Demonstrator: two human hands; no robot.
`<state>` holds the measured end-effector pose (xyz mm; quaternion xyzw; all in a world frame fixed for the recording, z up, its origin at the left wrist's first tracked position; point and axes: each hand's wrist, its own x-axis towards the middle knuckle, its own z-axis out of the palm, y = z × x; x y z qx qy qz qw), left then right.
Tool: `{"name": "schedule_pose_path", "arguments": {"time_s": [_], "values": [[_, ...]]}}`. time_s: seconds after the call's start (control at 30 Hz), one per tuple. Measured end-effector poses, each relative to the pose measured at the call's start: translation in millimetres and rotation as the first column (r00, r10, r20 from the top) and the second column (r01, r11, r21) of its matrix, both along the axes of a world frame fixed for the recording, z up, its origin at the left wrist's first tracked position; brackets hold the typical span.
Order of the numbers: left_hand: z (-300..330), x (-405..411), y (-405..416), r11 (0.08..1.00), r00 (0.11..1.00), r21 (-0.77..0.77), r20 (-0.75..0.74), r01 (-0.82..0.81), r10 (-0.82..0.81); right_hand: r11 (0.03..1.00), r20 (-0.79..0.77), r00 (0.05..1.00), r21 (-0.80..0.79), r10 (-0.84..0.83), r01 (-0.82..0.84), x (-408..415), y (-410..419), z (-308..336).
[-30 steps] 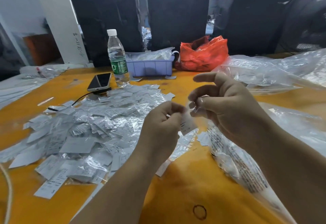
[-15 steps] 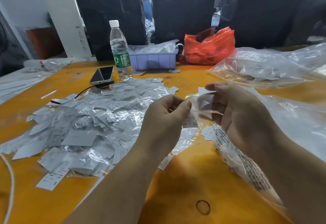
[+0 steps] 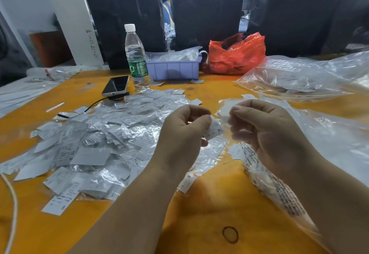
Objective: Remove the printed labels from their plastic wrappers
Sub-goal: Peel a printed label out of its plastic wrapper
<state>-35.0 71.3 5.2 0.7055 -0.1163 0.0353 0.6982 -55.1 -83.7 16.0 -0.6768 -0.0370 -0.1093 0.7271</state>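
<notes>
Pinching one label [image 3: 214, 129] between thumb and fingers, the left hand [image 3: 186, 127] holds it just above the bench [image 3: 199, 213], the print and an "XL" mark facing the camera. The right hand [image 3: 259, 125] has its fingers curled round a clear wrapper [image 3: 226, 109], which now stands mostly above and beside the label, not around it. Half a second ago the wrapper still covered the label between the two hands; since then the hands have closed in and the label has come largely clear of the film. Whether its upper edge is still inside the wrapper cannot be told. Judgement: this piece is at the point of separation, and one short pull apart should finish it.

A large pile [image 3: 95, 143] of labels and wrappers lies on the bench to the left, reaching under the left hand, so much work appears to remain. A printed clear bag [image 3: 275, 189] lies under the right forearm. Behind the pile stand a phone [image 3: 115, 85], a bottle [image 3: 136, 59], a tray [image 3: 173, 70] and a red bag [image 3: 237, 53].
</notes>
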Motion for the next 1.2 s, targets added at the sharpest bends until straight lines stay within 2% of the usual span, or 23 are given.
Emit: {"name": "schedule_pose_path", "arguments": {"time_s": [0.13, 0.4, 0.47, 1.07, 1.13, 1.2], "values": [[4.0, 0.6, 3.2, 0.994, 1.000, -0.109, -0.023, -0.004, 0.001, 0.996, -0.019, 0.996, 0.005, 0.084, -0.084, -0.7, 0.3, 1.3], [7.3, 1.2, 5.5, 0.982, 1.000, -0.188, -0.003, 0.004, -0.004, 0.943, -0.100, 0.938, 0.008, 0.332, -0.333, -0.9, 0.2, -0.3], [7.1, 1.2, 5.9, 0.982, 1.000, -0.191, 0.003, 0.004, -0.003, 0.937, -0.099, 0.932, 0.005, 0.349, -0.350, -0.2, -1.4, -2.1], [6.2, 3.8, 7.0, 0.965, 0.996, -0.249, -0.029, 0.076, -0.086, 0.967, -0.036, 0.977, -0.144, 0.209, -0.212, 0.0, 0.6, -5.8], [5.5, 3.4, 6.9, 0.977, 0.998, -0.208, -0.019, 0.055, -0.060, 0.976, -0.026, 0.983, -0.117, 0.183, -0.184, -0.2, 1.8, -6.1], [3.6, 3.2, 6.5, 0.996, 1.000, -0.088, 0.027, 0.000, 0.002, 0.987, -0.021, 0.993, -0.113, 0.112, -0.114, 0.7, 1.9, -5.9]]}}
